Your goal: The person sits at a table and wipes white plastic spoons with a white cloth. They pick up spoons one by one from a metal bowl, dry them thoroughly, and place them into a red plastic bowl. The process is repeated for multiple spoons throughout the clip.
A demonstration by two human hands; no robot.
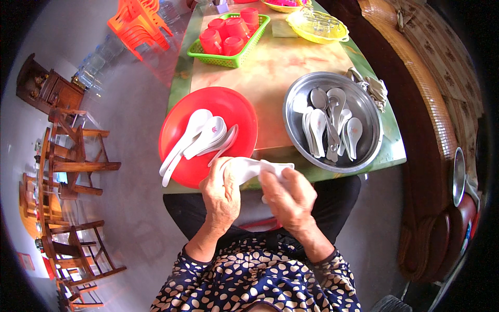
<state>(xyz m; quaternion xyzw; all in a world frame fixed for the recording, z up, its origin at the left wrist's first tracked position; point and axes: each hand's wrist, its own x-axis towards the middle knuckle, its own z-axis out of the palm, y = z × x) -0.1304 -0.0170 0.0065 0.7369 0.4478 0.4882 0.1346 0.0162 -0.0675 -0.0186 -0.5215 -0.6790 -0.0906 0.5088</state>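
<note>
Just off the table's near edge, a white soup spoon [246, 169] lies sideways between my hands. My left hand [220, 193] is closed around its bowl end, thumb on top. Fingers of my right hand [290, 199] pinch the handle side; something white shows beneath them, too covered to make out. Ahead on the left, a red plastic basin [236, 106] holds several white soup spoons [210, 132], some nested together. To the right stands a steel basin [371, 148], with white soup spoons [317, 126] and metal spoons [319, 97] inside.
Farther up the table [270, 122], a green basket [236, 60] carries several red cups [235, 27]. A yellow basket [340, 36] with clear glasses sits behind right. A crumpled greyish cloth [376, 89] lies beside the steel basin. Wooden chairs [83, 166] stand left, a sofa [416, 104] right.
</note>
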